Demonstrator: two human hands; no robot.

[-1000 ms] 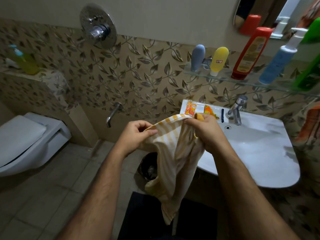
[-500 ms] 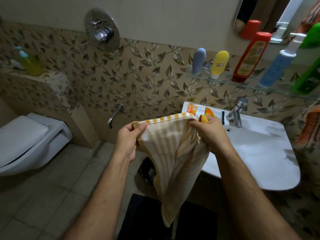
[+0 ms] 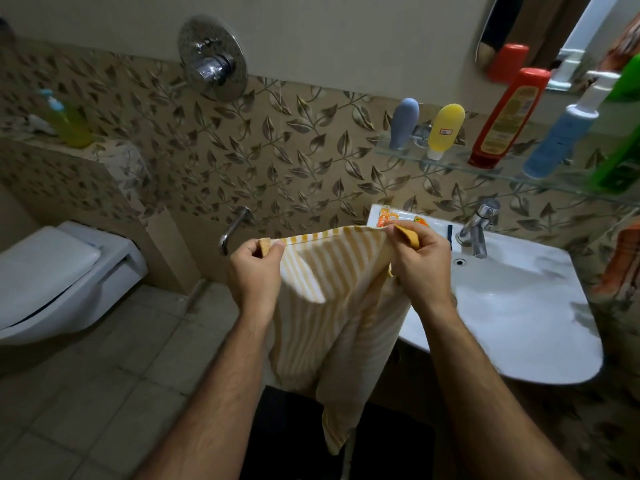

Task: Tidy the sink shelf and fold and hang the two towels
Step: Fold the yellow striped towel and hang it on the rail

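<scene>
We look down at two bare forearms held out in front of a bathroom sink. Our left hand pinches one top corner of a yellow-and-white striped towel between thumb and curled fingers. Our right hand pinches the other top corner the same way. The top edge runs nearly straight between the two hands, and the rest of the towel hangs down in loose folds in front of the sink's left edge, above a dark mat on the tiled floor.

Above the sink a glass shelf holds a row of bottles: a grey-blue one, a yellow one, a red one, a blue one and a green one. An orange packet lies on the sink's back rim near the tap. At the far right edge hangs an orange cloth. A toilet sits at the left.
</scene>
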